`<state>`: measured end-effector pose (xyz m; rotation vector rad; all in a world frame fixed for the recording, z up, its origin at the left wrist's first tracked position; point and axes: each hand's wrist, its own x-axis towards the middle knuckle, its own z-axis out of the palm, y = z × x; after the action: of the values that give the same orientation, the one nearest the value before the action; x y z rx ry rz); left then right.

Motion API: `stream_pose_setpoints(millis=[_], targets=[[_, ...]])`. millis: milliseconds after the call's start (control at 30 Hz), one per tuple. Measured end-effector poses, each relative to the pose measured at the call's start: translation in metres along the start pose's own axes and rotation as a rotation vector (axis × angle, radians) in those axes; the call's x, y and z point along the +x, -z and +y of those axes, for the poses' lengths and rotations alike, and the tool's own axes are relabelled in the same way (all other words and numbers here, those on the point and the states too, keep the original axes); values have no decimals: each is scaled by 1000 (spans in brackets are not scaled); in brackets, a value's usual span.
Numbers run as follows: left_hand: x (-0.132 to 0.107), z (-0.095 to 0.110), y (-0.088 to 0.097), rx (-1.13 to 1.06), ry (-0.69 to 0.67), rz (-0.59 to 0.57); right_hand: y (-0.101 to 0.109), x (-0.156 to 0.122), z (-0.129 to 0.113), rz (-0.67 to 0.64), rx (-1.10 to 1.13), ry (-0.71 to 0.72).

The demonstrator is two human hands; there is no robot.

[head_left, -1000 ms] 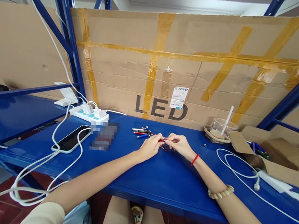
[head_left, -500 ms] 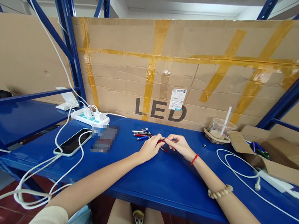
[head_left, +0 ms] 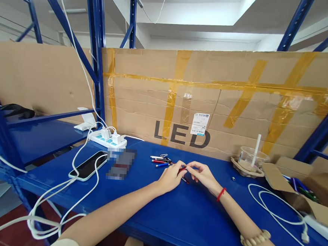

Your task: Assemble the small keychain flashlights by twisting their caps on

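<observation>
Over the middle of the blue table, my left hand (head_left: 173, 177) is closed around a red pen (head_left: 182, 169), most of which is hidden by the fingers. The thumb and forefinger of my right hand (head_left: 203, 175) pinch at the pen's right end; whether a small part sits between them is too small to tell. Several pens (head_left: 159, 161), silver, red and blue, lie together just left of and behind my left hand. Another dark red pen (head_left: 185, 180) rests on the table beneath my hands.
To the left are a phone (head_left: 89, 165), a power strip (head_left: 108, 139) with plugs, and looping white cables. A small metal piece (head_left: 233, 178) lies right of my hands. Farther right stand a plastic cup (head_left: 253, 159) in a carton holder, a white cable (head_left: 275, 217) and an open cardboard box (head_left: 319, 212) holding pens.
The view has tilted up and turned slightly left, so everything appears lower and farther right. Both hands stay together at the red pen, with only slight finger movement.
</observation>
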<state>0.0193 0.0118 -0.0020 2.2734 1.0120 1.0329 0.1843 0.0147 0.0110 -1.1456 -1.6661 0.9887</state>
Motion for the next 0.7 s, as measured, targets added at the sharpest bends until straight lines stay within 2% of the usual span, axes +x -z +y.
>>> stream_pose_setpoints(millis=[233,700], targets=[[0,1,1,98,33,8,-1,0,4,12,0,-29],[4,-6,-4,14,41,17,-3,1,7,47,49,-28]])
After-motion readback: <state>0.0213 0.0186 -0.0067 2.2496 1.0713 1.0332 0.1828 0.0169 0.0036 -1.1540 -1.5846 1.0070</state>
